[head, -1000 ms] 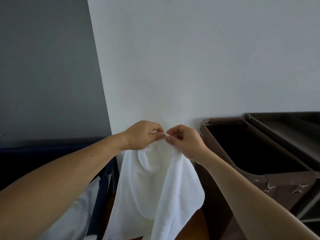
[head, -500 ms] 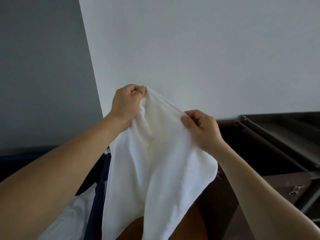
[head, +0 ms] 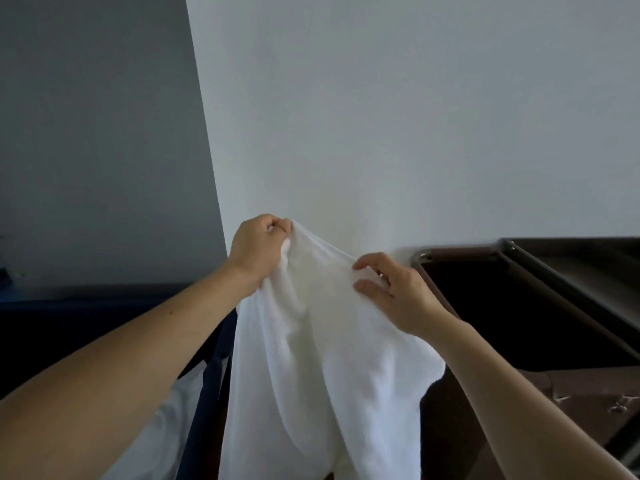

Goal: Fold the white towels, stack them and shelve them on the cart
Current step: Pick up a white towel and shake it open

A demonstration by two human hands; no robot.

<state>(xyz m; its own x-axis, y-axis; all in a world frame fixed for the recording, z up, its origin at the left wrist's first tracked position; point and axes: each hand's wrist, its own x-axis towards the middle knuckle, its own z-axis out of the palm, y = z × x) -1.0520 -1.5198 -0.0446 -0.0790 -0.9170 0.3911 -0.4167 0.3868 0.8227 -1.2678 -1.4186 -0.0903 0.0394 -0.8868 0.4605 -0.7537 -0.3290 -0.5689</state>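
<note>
Rumpled white towel [head: 311, 358] hangs loose — fingers of left hand [head: 258, 249] and right hand [head: 394, 292] pinching its edge.

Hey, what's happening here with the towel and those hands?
A person is holding a white towel up in front of a pale wall. The left hand grips its top corner, and the right hand pinches the upper edge further along. The towel hangs loose and unfolded. The brown cart stands to the right, and more white linen lies in a dark blue bin at lower left.
</note>
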